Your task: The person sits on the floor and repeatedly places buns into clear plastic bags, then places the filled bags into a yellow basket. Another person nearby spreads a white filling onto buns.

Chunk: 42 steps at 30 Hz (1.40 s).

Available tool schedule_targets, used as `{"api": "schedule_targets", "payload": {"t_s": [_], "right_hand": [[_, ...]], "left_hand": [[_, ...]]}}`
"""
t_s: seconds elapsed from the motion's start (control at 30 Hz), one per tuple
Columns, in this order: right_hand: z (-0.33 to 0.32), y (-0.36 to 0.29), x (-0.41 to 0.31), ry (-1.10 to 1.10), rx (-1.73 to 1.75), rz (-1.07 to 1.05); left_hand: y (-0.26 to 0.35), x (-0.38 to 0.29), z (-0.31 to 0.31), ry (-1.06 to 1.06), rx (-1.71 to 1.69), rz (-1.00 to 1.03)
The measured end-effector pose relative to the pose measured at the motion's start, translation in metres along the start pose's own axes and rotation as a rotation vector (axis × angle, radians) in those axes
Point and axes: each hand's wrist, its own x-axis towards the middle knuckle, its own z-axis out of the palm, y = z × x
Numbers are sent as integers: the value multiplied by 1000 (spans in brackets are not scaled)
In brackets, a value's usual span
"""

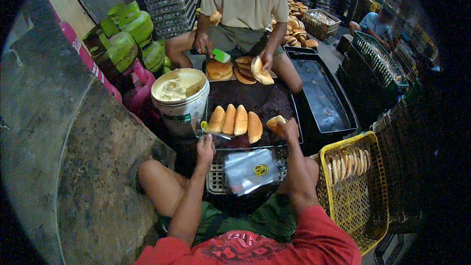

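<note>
My left hand (206,149) holds a clear plastic bag (213,132) by its edge, beside the left end of a row of several folded bread rolls (241,120) on a dark tray (239,94). At the tray's right side my right hand (290,129) grips another bread roll (275,122). Below the tray, a stack of clear plastic bags (250,182) with a yellow printed mark lies on a plastic crate (216,181). A white bucket of pale cream (179,108) stands to the left of the rolls.
Across the tray a co-worker (243,3) holds a green spatula (221,55) and an opened bun (261,71). At my right stands a yellow crate (382,191) with packed bread. An empty-looking black tray (323,95) lies right; green gas cylinders (123,49) stand left. Another person (377,24) sits far right.
</note>
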Motion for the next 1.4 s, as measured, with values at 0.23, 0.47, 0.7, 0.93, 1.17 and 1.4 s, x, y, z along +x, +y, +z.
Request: {"api": "schedule_targets", "payload": {"t_s": [0.23,0.47,0.7,0.93,1.17,1.4], "right_hand": [[-32,-22,-90,-125,883,-436],[-25,-29,-154,-99,1017,-282],[-53,-7,-178,-164,1163,-198],[-31,-24,-204,-226,944,-281],[-21,-31,-203,-117,1008,-289],[-43,-45,-205,-356,1173,-211]], "left_hand": [[14,-7,44,81,-565,-107],[-20,-12,114,-5,-592,-252],[-24,-9,69,106,-425,-190],[-32,-13,77,63,-399,-166],[-6,-42,95,-43,-287,-35],[-14,-64,103,-196,-125,4]]}}
